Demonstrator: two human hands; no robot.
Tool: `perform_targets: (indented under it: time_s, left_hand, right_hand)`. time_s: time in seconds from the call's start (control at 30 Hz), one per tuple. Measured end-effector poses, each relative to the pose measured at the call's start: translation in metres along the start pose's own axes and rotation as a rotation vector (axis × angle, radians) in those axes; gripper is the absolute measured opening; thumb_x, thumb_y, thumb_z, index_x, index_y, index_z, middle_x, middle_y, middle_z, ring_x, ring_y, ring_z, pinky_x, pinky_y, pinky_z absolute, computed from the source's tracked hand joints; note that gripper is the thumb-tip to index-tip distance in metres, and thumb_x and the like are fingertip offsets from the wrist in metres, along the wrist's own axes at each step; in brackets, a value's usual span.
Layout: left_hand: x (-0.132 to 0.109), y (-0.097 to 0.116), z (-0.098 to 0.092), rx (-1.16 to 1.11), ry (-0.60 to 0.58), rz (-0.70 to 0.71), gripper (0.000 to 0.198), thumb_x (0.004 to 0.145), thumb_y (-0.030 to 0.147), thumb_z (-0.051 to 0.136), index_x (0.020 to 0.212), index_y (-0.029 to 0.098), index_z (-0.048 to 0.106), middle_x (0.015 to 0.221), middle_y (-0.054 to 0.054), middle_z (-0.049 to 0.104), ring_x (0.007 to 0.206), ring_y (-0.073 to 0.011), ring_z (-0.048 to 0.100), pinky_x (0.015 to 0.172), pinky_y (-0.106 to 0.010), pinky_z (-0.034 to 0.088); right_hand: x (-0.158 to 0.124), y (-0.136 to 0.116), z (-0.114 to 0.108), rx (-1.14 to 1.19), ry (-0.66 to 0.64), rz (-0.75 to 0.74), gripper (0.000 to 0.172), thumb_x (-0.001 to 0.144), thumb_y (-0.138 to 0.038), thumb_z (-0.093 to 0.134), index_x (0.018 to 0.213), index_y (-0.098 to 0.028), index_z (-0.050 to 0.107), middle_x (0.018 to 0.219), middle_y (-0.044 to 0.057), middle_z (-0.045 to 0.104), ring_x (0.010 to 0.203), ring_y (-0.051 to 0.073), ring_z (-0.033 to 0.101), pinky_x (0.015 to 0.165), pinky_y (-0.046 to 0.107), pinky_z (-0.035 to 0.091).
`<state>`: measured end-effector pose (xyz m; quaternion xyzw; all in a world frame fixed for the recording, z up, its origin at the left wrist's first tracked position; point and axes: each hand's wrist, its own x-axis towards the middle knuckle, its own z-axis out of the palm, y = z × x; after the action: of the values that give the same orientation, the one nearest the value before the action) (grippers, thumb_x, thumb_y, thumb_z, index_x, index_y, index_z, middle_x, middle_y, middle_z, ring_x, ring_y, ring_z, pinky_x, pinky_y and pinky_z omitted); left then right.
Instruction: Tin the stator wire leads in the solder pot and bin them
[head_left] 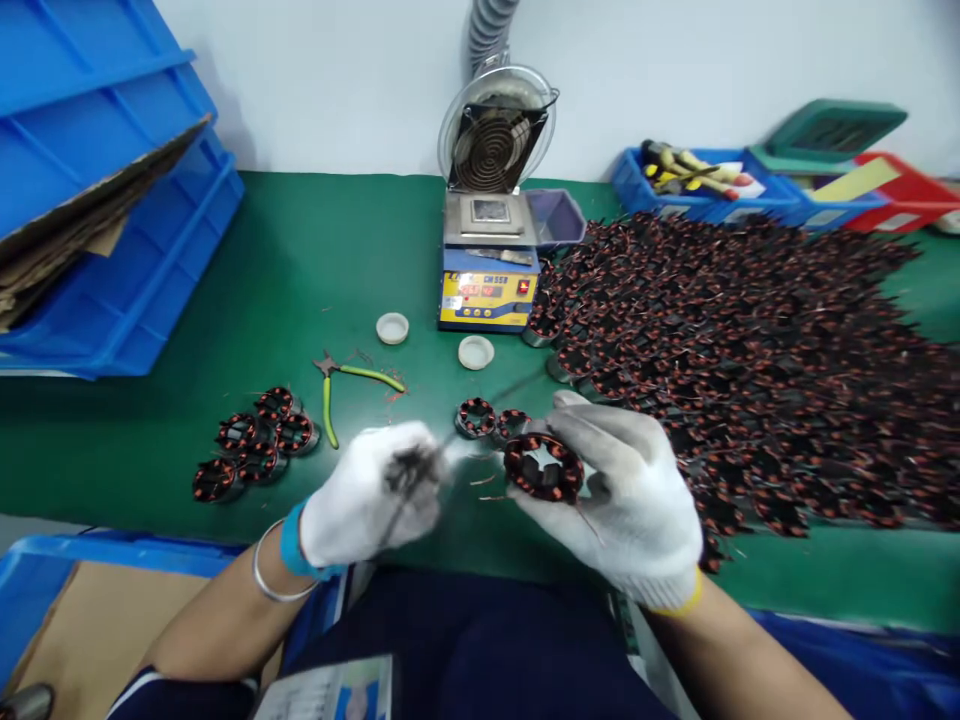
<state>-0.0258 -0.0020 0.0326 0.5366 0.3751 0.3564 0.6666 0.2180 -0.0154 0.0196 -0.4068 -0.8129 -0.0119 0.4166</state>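
Head view. The right hand (630,500), in a white glove, pinches a wound stator (543,467) by its outer rim, thumb under and fingers over. It is held in the air above the near edge of the tabletop (300,280), near the middle. The left hand (367,505), also gloved, is motion-blurred and curled closed on something dark. What it holds cannot be told. A thin line that may be a wire lead runs from it up past the stator.

Handling, as a judgement: the stator looks small and light, with a stiff metal core. The copper windings and loose lead ends look fine and easy to nick or bend. The outer rim or the bare core is the safer place to hold it, not the coils. The glove fabric should keep it from slipping.

Counts:
- One stator is in hand.
- Two loose stators (476,417) lie on the mat just beyond the hands.
- A small cluster (259,440) sits toward the near-left. It holds about six, but they overlap, so the count is not exact.
- A big heap (750,340) covers the right half and is too dense to count.
- One pair of green-handled pliers (352,378) lies left of centre.
- Two white caps (392,328) sit in front of the one blue-and-yellow bench unit (487,290).
- One round fan (495,130) stands above the unit, at the far edge.
- Blue crates (112,200) are stacked at the far-left corner.
- A blue bin of tools (690,185) sits at the far-right.
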Motion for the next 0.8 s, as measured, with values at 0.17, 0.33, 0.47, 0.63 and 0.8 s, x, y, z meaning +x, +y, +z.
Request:
perform_targets:
  time_s: [0.17,0.33,0.47,0.63,0.8]
  left_hand:
    - [0.010,-0.015,0.021,0.022,-0.002,-0.102,0.024,0.083,0.035,0.073,0.069,0.018,0.064,0.057,0.001,0.060,0.045,-0.0100,0.049,0.046,-0.021,0.040]
    - [0.013,-0.014,0.010,0.106,0.615,0.288,0.028,0.088,0.046,0.069,0.081,0.020,0.060,0.066,0.001,0.063,0.051,-0.0110,0.055,0.047,-0.021,0.044]
    - [0.019,-0.024,0.007,0.723,0.383,0.646,0.022,0.096,0.036,0.061,0.082,0.020,0.059,0.072,-0.001,0.063,0.062,-0.0132,0.059,0.059,-0.025,0.047]
    - [0.020,-0.031,0.009,0.996,0.409,0.797,0.028,0.099,0.022,0.053,0.072,0.020,0.052,0.060,0.001,0.054,0.054,-0.0133,0.051,0.055,-0.027,0.039]
    - [0.021,-0.029,0.004,0.949,0.545,0.787,0.029,0.097,0.018,0.056,0.069,0.021,0.049,0.057,0.003,0.050,0.051,-0.0118,0.047,0.053,-0.026,0.036]
  right_hand:
    - [0.002,-0.002,0.004,-0.111,-0.052,-0.023,0.049,0.084,-0.033,0.072,0.130,-0.025,0.056,0.104,0.011,0.066,0.098,0.029,0.069,0.089,0.048,0.064]
    - [0.005,-0.002,0.007,-0.168,-0.050,-0.021,0.055,0.087,-0.034,0.071,0.137,-0.026,0.049,0.103,0.010,0.066,0.097,0.029,0.069,0.090,0.046,0.065]
    - [0.008,-0.003,0.013,-0.172,-0.096,-0.046,0.053,0.088,-0.032,0.067,0.136,-0.023,0.047,0.104,0.011,0.065,0.100,0.028,0.068,0.081,0.042,0.066]
    - [0.019,0.004,0.017,-0.197,-0.147,-0.041,0.044,0.087,-0.043,0.068,0.123,-0.024,0.052,0.106,0.012,0.064,0.097,0.026,0.068,0.079,0.040,0.064]
    - [0.048,0.041,0.026,-0.367,-0.234,0.334,0.040,0.075,-0.038,0.073,0.109,-0.022,0.059,0.128,0.013,0.063,0.110,0.028,0.067,0.082,0.039,0.061]
